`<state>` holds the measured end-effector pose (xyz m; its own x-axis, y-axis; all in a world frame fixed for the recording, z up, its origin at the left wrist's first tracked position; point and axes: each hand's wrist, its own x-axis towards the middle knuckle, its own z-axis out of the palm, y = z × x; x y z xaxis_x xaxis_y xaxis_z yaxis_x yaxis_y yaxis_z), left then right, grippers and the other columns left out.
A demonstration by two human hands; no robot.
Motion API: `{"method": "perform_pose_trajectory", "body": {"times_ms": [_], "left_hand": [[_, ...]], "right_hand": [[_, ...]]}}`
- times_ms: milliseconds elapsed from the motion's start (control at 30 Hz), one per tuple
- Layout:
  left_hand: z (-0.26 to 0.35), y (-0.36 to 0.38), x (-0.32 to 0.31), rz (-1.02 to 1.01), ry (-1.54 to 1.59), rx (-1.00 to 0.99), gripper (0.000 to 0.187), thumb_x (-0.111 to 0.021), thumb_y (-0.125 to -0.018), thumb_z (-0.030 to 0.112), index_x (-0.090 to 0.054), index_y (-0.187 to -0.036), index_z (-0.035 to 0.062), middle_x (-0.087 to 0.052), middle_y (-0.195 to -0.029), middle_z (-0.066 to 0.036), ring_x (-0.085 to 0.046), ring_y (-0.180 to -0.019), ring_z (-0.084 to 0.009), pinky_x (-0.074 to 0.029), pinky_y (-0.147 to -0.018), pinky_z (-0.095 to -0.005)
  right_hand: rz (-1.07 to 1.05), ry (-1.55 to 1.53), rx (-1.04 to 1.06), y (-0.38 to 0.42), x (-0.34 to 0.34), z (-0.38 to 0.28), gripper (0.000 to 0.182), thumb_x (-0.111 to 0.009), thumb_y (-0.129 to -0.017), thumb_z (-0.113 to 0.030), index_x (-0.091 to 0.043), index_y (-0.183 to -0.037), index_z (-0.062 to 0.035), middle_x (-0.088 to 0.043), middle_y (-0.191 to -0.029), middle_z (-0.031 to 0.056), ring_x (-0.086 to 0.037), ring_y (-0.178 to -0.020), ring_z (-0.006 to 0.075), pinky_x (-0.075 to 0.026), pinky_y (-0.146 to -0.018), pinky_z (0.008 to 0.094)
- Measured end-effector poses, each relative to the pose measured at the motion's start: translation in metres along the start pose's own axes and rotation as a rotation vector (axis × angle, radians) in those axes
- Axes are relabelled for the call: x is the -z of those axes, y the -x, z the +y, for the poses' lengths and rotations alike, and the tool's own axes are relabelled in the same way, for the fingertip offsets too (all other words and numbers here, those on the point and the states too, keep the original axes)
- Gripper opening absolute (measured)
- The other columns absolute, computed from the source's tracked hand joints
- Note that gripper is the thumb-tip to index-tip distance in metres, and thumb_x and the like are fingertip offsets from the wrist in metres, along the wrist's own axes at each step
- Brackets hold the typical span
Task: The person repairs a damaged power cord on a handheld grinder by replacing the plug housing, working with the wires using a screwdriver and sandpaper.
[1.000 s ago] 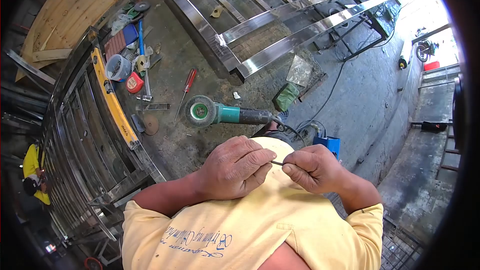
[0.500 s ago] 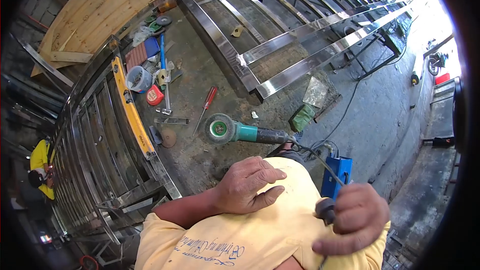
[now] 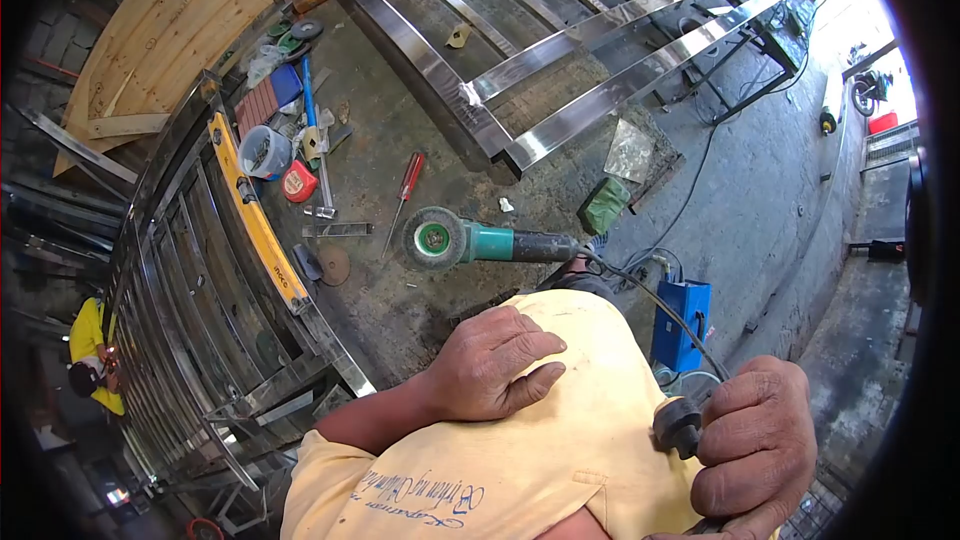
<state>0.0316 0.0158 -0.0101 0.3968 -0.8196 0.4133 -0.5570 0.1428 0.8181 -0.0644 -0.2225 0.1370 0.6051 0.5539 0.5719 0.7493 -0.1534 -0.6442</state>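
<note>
My left hand (image 3: pixel 500 362) is in front of the yellow shirt (image 3: pixel 590 340), holding nothing, its thumb and index finger apart and the other fingers curled. At the lower right my right hand (image 3: pixel 757 445) is closed around a black plug (image 3: pixel 677 427) whose round end sticks out to the left. A dark cable (image 3: pixel 655 297) runs from the angle grinder (image 3: pixel 490 242) towards my right hand. The teal and black grinder lies on the worktop, its disc (image 3: pixel 434 238) facing up. A red screwdriver (image 3: pixel 411 177) lies beyond it.
Metal frames (image 3: pixel 400 25) stand at the top and left. A yellow level (image 3: pixel 255 215), white tub (image 3: pixel 264 152), red tape measure (image 3: pixel 298 182) and hammer (image 3: pixel 322 165) lie to the left. A blue box (image 3: pixel 680 325) stands at right. A person in yellow (image 3: pixel 90 350) is far left.
My right hand has moved right with the plug, and more of the blue box shows. My left hand is almost unchanged. The view has shifted slightly.
</note>
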Motion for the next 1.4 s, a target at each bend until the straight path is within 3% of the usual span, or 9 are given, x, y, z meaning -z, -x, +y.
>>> {"method": "perform_pose_trajectory", "body": {"times_ms": [267,767,800,900,933,1033,1133,1233,1400], "left_hand": [[-0.003,0.002,0.0,-0.026,-0.013,0.02,0.021,-0.075,-0.088,0.014,-0.066,-0.103,0.0018,-0.066,-0.083,-0.01,-0.062,-0.069,-0.0246,-0.049,-0.059,-0.0354],[-0.005,0.002,-0.005,-0.09,-0.04,0.066,0.019,-0.075,-0.087,0.014,-0.067,-0.099,0.003,-0.067,-0.084,-0.01,-0.063,-0.071,-0.0262,-0.051,-0.063,-0.0374],[-0.005,0.003,-0.005,-0.098,-0.04,0.066,0.019,-0.075,-0.086,0.014,-0.067,-0.099,0.0028,-0.067,-0.084,-0.011,-0.063,-0.071,-0.0265,-0.051,-0.063,-0.0377],[-0.005,-0.001,-0.004,-0.098,-0.072,0.04,0.018,-0.074,-0.085,0.012,-0.067,-0.099,0.0027,-0.067,-0.082,-0.01,-0.064,-0.07,-0.027,-0.051,-0.063,-0.0385],[-0.005,-0.002,-0.004,-0.106,-0.09,0.048,0.018,-0.074,-0.085,0.012,-0.068,-0.098,0.0026,-0.067,-0.081,-0.01,-0.064,-0.069,-0.0271,-0.051,-0.063,-0.0387],[-0.007,-0.002,-0.005,-0.105,-0.08,0.048,0.014,-0.072,-0.086,0.014,-0.068,-0.096,0.0041,-0.067,-0.077,-0.009,-0.063,-0.066,-0.0269,-0.05,-0.061,-0.0377],[-0.004,-0.004,-0.007,-0.122,-0.096,0.09,0.013,-0.072,-0.087,0.015,-0.067,-0.094,0.0051,-0.067,-0.078,-0.009,-0.061,-0.066,-0.0263,-0.048,-0.061,-0.0371],[-0.004,-0.001,-0.008,-0.127,-0.099,0.118,0.015,-0.073,-0.086,0.016,-0.067,-0.094,0.0052,-0.067,-0.08,-0.01,-0.061,-0.067,-0.0268,-0.049,-0.062,-0.0376],[-0.004,-0.002,-0.006,-0.157,-0.118,0.149,0.018,-0.076,-0.084,0.018,-0.068,-0.094,0.005,-0.068,-0.082,-0.011,-0.062,-0.069,-0.0281,-0.05,-0.063,-0.0385]], "right_hand": [[0.016,0.006,-0.195,-0.005,0.0,-0.009,0.035,-0.068,-0.087,-0.033,-0.052,-0.058,-0.0201,-0.036,-0.053,-0.0086,-0.042,-0.042,0.0056,-0.016,-0.04,0.0267],[0.09,0.08,-0.049,-0.005,-0.004,-0.006,0.036,-0.067,-0.088,-0.021,-0.046,-0.057,-0.0177,-0.036,-0.055,-0.0074,-0.04,-0.042,0.0066,-0.017,-0.039,0.0275],[0.09,0.07,-0.117,-0.004,-0.003,-0.011,0.037,-0.065,-0.089,-0.02,-0.045,-0.058,-0.0165,-0.038,-0.057,-0.0061,-0.041,-0.044,0.0079,-0.019,-0.04,0.0277],[0.173,0.061,-0.036,-0.006,-0.009,-0.006,0.006,-0.065,-0.085,-0.01,-0.059,-0.084,-0.0105,-0.033,-0.061,-0.0044,-0.036,-0.047,0.009,-0.023,-0.043,0.0277],[0.21,0.08,0.012,-0.006,-0.013,-0.004,0.014,-0.066,-0.083,-0.006,-0.067,-0.097,-0.0082,-0.03,-0.063,-0.0043,-0.033,-0.049,0.0089,-0.023,-0.044,0.0275],[0.271,0.053,0.016,-0.006,-0.017,-0.004,0.005,-0.063,-0.092,-0.01,-0.062,-0.087,-0.0077,-0.035,-0.064,-0.0021,-0.037,-0.049,0.0118,-0.026,-0.044,0.0287],[0.166,-0.098,0.056,0.003,-0.004,0.001,0.032,-0.056,-0.095,-0.013,-0.042,-0.066,-0.0114,-0.048,-0.07,0.0028,-0.045,-0.053,0.0154,-0.029,-0.046,0.0302],[0.156,-0.138,0.038,0.006,-0.002,-0.002,0.026,-0.051,-0.096,-0.009,-0.044,-0.072,-0.0082,-0.051,-0.079,0.0099,-0.047,-0.058,0.0211,-0.033,-0.05,0.0342],[0.163,-0.129,0.06,0.007,0.001,-0.003,0.027,-0.051,-0.096,-0.009,-0.042,-0.071,-0.008,-0.051,-0.078,0.0115,-0.046,-0.057,0.0223,-0.031,-0.049,0.0355]]}}
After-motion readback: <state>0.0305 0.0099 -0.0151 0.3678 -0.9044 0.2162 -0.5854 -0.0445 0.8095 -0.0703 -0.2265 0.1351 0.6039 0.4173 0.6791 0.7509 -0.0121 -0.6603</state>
